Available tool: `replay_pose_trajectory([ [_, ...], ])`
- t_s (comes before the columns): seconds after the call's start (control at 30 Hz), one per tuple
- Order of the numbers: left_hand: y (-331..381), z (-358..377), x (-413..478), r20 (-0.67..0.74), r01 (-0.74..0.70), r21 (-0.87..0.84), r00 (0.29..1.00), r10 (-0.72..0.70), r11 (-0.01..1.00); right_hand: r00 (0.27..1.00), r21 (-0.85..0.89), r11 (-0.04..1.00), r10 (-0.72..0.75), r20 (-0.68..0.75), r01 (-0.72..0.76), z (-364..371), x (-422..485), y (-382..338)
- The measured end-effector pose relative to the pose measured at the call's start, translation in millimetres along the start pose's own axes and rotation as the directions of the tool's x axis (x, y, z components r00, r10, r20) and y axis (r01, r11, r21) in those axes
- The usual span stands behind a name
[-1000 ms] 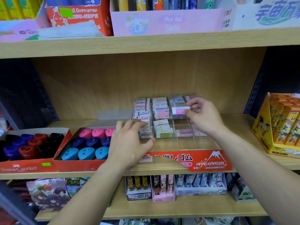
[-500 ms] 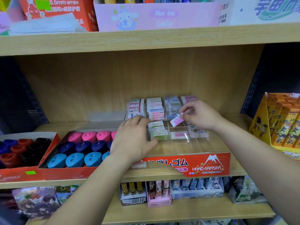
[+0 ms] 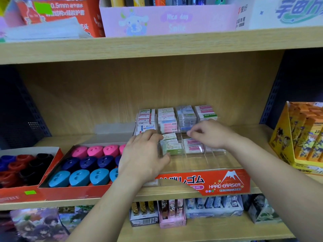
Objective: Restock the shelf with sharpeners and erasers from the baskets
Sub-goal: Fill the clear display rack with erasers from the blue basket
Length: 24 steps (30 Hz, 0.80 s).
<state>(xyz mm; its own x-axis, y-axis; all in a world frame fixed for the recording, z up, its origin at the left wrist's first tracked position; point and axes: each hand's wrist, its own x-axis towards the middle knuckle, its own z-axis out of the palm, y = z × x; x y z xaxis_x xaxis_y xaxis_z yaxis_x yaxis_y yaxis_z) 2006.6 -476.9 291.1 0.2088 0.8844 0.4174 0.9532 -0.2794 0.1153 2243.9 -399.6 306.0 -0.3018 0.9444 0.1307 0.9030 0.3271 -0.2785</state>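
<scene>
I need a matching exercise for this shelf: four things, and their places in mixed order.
Things
1 pink sharpeners
2 light blue sharpeners
3 yellow box
4 left hand

Places
A front row of the red tray
B right end of the shelf
C left side of the clear eraser case
D back row of the red tray

Pairs: 1-D, 2-A, 3-B, 4-C

Pink cartoon box (image 3: 167, 20) above, yellow display carton (image 3: 300, 137) right, illustrated packs (image 3: 38, 224) below.

Head view faces the shelf (image 3: 157, 49) closely; angled slightly downward.
</scene>
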Motion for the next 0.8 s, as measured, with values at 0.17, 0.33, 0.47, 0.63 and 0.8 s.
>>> replay_pose_trajectory([
  [0.17,1.6,-4.0,-2.0,0.024,0.006,0.0,1.0,-0.006,1.0,0.989,0.106,0.994,0.002,-0.15,0.014,-23.9,-20.8,1.0],
  [0.33,3.6,-6.0,-3.7,0.043,0.013,-0.005,0.999,-0.013,1.0,0.986,-0.023,0.999,0.035,-0.161,-0.039,-32.2,-38.9,32.5],
  [0.47,3.0,-5.6,-4.3,0.048,0.014,-0.006,0.999,-0.014,1.0,0.998,0.055,0.998,0.015,-0.067,-0.011,-25.6,-41.1,26.0],
  [0.63,2.0,-3.3,-3.3,0.034,0.015,-0.008,0.999,-0.014,1.0,0.999,-0.166,0.985,0.045,0.014,-0.042,-20.0,-34.0,20.8],
  [0.8,2.7,-3.1,-2.9,0.023,0.01,-0.004,1.0,-0.01,1.0,0.995,-0.233,0.972,0.007,0.101,0.016,-25.0,-39.3,17.0],
])
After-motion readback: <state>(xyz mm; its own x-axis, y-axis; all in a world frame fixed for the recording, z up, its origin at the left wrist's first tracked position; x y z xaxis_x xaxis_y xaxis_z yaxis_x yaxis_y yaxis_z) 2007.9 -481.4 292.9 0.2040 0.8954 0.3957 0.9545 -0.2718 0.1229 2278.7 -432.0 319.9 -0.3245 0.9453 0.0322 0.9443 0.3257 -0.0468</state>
